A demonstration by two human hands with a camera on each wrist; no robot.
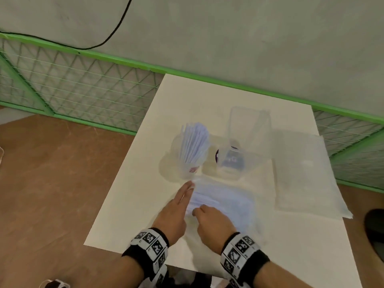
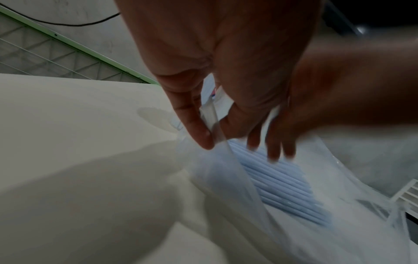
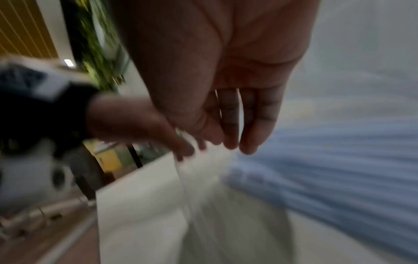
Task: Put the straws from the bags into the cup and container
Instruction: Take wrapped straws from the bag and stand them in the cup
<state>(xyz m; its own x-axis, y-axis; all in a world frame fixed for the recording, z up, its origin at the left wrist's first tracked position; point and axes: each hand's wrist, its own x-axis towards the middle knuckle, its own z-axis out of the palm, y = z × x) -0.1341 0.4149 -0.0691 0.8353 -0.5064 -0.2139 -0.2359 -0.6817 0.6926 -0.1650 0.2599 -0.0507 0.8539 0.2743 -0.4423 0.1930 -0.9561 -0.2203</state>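
Observation:
A clear bag of pale blue straws [image 1: 226, 202] lies on the white table [image 1: 145, 183] in front of me. My left hand [image 1: 188, 192] pinches the bag's open edge [image 2: 213, 123] between thumb and fingers and lifts it. My right hand [image 1: 197, 212] has its fingers [image 2: 277, 151] nearly straight at the bag's mouth, over the straws [image 2: 285, 184], and grips nothing that I can see. Beyond the bag stands a clear cup [image 1: 192, 163] full of straws, with a clear container [image 1: 245, 142] to its right. The right wrist view is blurred; it shows both hands and the straws [image 3: 334, 160].
A second clear bag [image 1: 303, 173] lies flat at the table's right side. A green mesh fence [image 1: 83, 90] runs behind the table, with a black cable [image 1: 116, 28] on the wall above. Brown floor lies to the left.

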